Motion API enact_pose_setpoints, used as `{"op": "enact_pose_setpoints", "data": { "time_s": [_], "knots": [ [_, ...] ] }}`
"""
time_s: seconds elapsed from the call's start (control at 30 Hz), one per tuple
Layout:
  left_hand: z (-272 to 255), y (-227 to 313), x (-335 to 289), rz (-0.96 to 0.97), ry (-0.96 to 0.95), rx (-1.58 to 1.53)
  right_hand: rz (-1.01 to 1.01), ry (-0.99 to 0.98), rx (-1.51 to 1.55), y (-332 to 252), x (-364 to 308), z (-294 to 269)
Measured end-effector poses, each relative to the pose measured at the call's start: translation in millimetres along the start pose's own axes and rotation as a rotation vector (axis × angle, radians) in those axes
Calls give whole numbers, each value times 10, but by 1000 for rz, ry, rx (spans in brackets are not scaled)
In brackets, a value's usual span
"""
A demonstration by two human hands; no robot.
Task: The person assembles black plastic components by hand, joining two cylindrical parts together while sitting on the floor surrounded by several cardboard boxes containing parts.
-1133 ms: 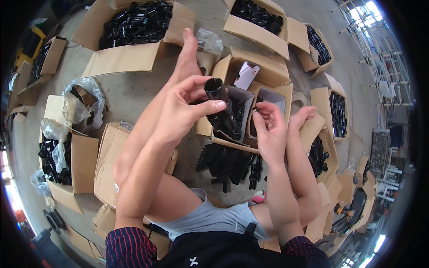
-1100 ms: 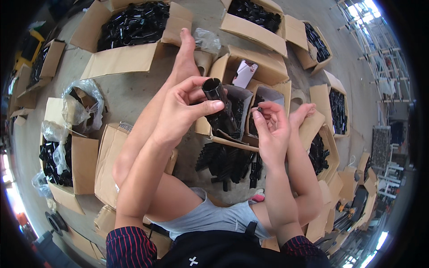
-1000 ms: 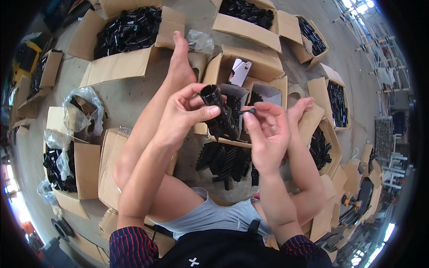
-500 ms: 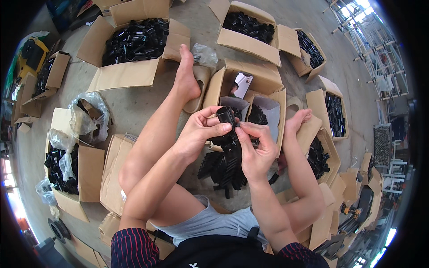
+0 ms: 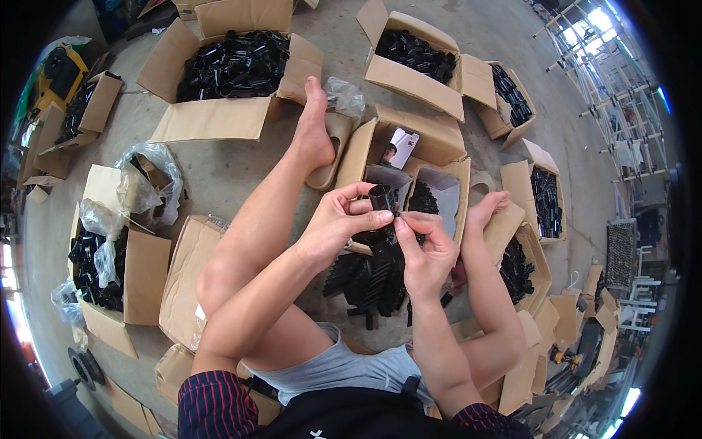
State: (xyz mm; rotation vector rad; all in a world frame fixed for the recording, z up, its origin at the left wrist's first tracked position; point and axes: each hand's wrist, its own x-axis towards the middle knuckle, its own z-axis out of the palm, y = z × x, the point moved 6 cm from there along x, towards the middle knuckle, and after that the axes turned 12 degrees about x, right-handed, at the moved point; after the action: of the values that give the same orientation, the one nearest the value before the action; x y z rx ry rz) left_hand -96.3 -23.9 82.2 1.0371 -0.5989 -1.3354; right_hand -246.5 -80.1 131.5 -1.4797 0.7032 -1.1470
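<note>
My left hand (image 5: pixel 338 221) grips a short, glossy black plastic tube (image 5: pixel 382 198), its open end facing up, with thumb and fingers wrapped around it. Close against the tube's lower right side, my right hand (image 5: pixel 428 252) has its thumb and forefinger pinched together. Whatever lies between those fingertips is too small or hidden to make out. Just beyond both hands stands a cardboard box (image 5: pixel 355 155) holding grey trays (image 5: pixel 441 192) with small black parts and a phone (image 5: pixel 402 148) propped up inside. Below my hands, a pile of black ridged parts (image 5: pixel 365 282) lies on the floor between my legs.
Open cartons of black plastic pieces surround me: a large one (image 5: pixel 208 128) far left, others (image 5: pixel 417 82) far right, and one (image 5: pixel 146 282) at left with clear plastic bags (image 5: pixel 150 186). A beige sandal (image 5: pixel 329 150) lies by my left foot. Metal racks (image 5: pixel 610 95) stand at right.
The black tube has tipped more upright and moved slightly right and down with my left hand. My right hand stays pinched beside it. The whole view has shifted slightly.
</note>
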Motion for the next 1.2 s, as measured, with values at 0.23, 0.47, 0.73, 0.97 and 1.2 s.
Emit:
{"op": "enact_pose_setpoints", "data": {
  "time_s": [0.23, 0.47, 0.73, 0.97, 1.2],
  "knots": [
    [39, -102, -19, 37, 183, 22, 85, -90, -219, 76, -57, 45],
    [145, -332, -136, 69, 348, 518, 323, 44, 17, 655, -344, -77],
    [159, -241, -71, 91, 269, 1080, 674, 179, 568, 853, -431, -282],
    [347, -937, -17, -453, 68, 73, 599, 158, 197, 903, -339, -558],
    [274, -999, -90, -546, 123, -57, 513, 257, -254, 1632, 316, -1507]
  ]
}}
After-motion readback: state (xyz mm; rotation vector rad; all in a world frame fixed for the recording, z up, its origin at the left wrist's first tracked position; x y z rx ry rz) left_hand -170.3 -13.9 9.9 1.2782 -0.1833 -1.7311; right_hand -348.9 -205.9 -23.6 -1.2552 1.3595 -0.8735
